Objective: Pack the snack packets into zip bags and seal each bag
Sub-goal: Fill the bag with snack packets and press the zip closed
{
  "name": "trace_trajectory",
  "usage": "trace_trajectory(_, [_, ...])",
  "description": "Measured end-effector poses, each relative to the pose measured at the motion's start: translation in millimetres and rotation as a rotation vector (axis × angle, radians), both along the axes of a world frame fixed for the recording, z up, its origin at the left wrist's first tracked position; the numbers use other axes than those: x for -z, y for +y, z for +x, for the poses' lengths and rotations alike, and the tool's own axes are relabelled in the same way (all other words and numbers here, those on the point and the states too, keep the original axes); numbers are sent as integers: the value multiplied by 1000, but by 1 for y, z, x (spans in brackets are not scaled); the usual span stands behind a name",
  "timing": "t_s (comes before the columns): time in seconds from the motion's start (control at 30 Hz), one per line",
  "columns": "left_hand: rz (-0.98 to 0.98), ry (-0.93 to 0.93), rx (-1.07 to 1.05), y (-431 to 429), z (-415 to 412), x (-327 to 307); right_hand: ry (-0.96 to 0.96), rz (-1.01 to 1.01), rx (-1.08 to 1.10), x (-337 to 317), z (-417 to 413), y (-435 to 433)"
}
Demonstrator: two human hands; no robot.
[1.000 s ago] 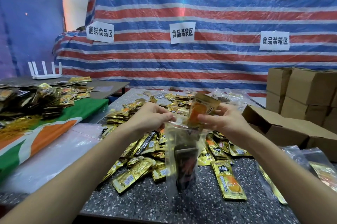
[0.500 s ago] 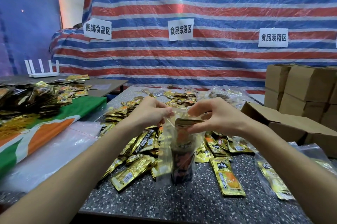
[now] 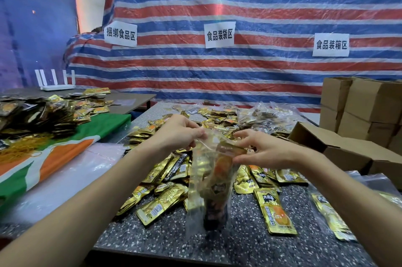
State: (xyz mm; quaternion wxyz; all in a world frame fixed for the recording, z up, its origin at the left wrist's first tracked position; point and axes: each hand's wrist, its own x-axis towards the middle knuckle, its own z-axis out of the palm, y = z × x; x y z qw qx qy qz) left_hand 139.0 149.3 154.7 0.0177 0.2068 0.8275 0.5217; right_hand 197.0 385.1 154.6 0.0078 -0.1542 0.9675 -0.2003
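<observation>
A clear zip bag hangs upright over the speckled table, with gold snack packets inside it. My left hand pinches the bag's top left edge. My right hand has its fingers at the bag's top right, touching a gold packet that sits almost fully inside the mouth. Whether the right fingers pinch the bag or only press on it is blurred. A heap of loose gold snack packets lies behind and beside the bag.
One packet lies flat to the bag's right. Filled clear bags pile up at the back. Open cardboard boxes stand on the right, stacked boxes behind them. More empty zip bags lie at the right edge.
The packet that my right hand held above the bag's mouth has gone down into the bag. My right hand has dropped to the bag's top edge. The left hand keeps its hold.
</observation>
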Motion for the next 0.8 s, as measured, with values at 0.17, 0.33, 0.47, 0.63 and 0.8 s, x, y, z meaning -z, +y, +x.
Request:
trace_trajectory(0.17, [-37, -27, 23, 0, 0, 3, 66, -63, 21, 5, -4, -5])
trace_trajectory(0.33, [29, -15, -13, -10, -7, 5, 289, -258, 47, -1, 1, -1])
trace_trajectory(0.47, [137, -86, 98, -16, -9, 11, 402, -344, 86, 5, 1, -3])
trace_trajectory(0.63, [172, -43, 222, -22, -9, 33, 399, -370, 131, 15, -1, 2])
trace_trajectory(0.8, [288, 133, 68, -23, -10, 40, 52, -362, 30, 14, 2, 14])
